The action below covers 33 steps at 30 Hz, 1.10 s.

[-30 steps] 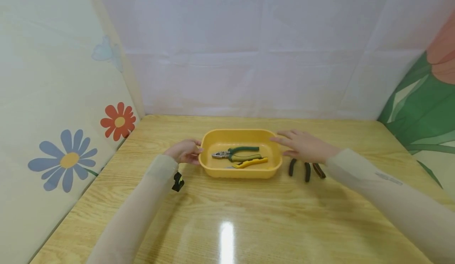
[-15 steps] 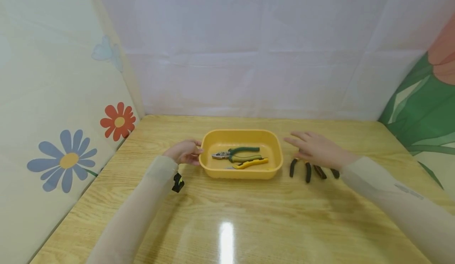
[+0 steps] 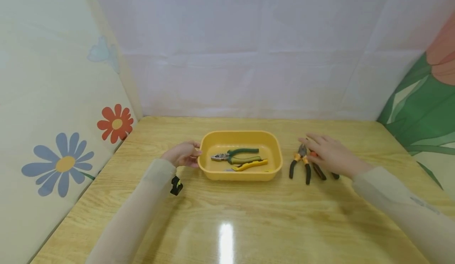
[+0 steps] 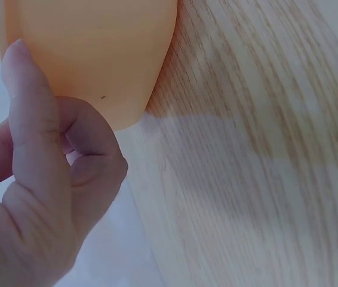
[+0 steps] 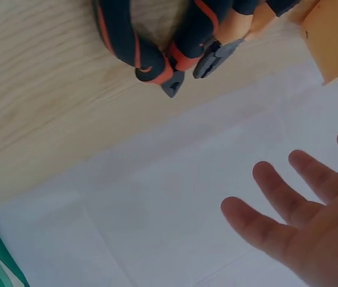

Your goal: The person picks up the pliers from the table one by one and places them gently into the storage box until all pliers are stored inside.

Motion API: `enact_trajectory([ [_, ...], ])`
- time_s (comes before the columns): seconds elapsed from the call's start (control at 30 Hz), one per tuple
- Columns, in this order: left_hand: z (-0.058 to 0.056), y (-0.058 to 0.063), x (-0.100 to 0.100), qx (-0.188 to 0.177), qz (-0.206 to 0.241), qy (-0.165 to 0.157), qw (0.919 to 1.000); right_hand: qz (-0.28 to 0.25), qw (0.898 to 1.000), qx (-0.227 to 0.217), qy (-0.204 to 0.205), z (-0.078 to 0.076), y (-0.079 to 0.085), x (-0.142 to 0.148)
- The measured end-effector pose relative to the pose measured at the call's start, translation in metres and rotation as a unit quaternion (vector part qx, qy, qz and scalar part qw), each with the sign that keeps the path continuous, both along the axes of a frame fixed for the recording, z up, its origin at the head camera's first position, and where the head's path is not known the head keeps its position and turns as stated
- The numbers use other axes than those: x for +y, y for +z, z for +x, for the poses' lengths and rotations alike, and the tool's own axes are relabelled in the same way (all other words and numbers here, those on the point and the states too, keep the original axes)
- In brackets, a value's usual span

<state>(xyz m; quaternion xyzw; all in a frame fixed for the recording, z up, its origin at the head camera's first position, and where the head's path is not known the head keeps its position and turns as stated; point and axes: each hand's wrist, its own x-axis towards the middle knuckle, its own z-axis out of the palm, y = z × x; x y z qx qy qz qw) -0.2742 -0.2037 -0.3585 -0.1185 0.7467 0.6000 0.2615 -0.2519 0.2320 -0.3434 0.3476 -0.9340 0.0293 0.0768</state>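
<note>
A yellow plastic tray (image 3: 229, 176) stands on the table. My left hand (image 3: 183, 154) grips its left end, thumb at the rim and fingers bent in the left wrist view. In the tray lie combination pliers (image 3: 245, 152) with green handles and a yellow utility knife (image 3: 250, 164). Right of it lie diagonal cutters (image 3: 307, 173) with orange-and-black handles, and beside them red-and-black pliers (image 3: 318, 172), partly hidden by my right hand (image 3: 332, 153). That hand hovers over the pliers with fingers spread, and the right wrist view shows it holding nothing.
The wood-grain table (image 3: 199, 224) ends at a pale cloth backdrop (image 3: 227, 82). A flower-printed cloth (image 3: 64, 98) bounds the left side. Something black with yellow marks (image 3: 176, 186) shows by my left wrist.
My right hand has moved right, from the tray's right end to above the pliers, uncovering the orange-and-black cutters. The left hand stays on the tray.
</note>
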Motion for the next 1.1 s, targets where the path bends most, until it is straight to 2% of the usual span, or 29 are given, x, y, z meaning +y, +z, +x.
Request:
enact_trajectory([
  [0.2, 0.001, -0.001, -0.001, 0.004, 0.003, -0.003, 1.0000, -0.010, 0.998, -0.028, -0.062, 0.004, -0.007, 0.008],
  [0.43, 0.002, 0.000, 0.000, 0.004, 0.001, 0.001, 1.0000, -0.022, 0.997, -0.003, -0.068, 0.008, -0.018, 0.018],
  [0.73, 0.000, -0.003, 0.001, 0.004, 0.011, -0.001, 0.9999, -0.006, 0.993, -0.051, -0.105, 0.012, -0.034, 0.022],
  [1.1, 0.001, -0.001, 0.002, 0.005, 0.000, 0.000, 1.0000, -0.023, 0.990, -0.081, -0.109, 0.014, -0.054, 0.028],
])
